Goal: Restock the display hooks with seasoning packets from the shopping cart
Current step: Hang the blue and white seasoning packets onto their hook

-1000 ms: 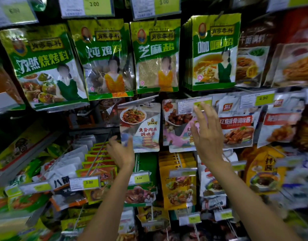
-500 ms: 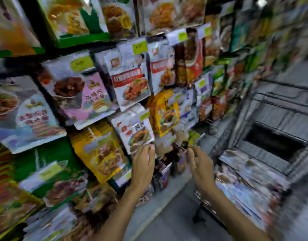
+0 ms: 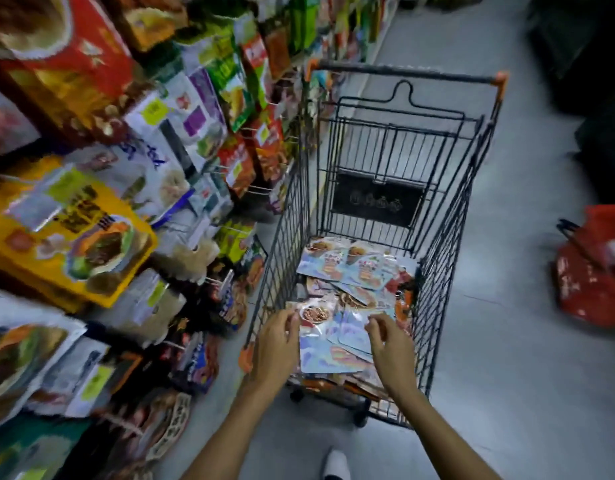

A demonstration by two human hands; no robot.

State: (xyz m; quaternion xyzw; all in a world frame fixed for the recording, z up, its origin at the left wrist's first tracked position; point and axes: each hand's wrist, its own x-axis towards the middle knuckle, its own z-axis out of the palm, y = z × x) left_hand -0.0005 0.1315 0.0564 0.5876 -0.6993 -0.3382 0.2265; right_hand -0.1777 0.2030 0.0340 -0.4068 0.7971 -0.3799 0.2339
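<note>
A black wire shopping cart (image 3: 448,216) stands in the aisle, with several light-blue seasoning packets (image 3: 347,268) lying in its basket. Both my hands are inside the near end of the cart, on the topmost seasoning packet (image 3: 334,344), which shows a noodle bowl. My left hand (image 3: 276,344) pinches the packet's left edge. My right hand (image 3: 391,348) has its fingertips curled onto the packet's upper right edge. The display hooks (image 3: 254,190) with hanging packets run along the left.
Shelving crowded with hanging packets (image 3: 77,244) fills the left side, close against the cart. The grey aisle floor (image 3: 507,341) lies to the right, with a red shopping basket (image 3: 593,271) on it. My shoe (image 3: 335,464) shows below.
My view has swung from the display hooks down and right to the cart. Both hands dropped from the hanging packets into the cart and took hold of the top packet.
</note>
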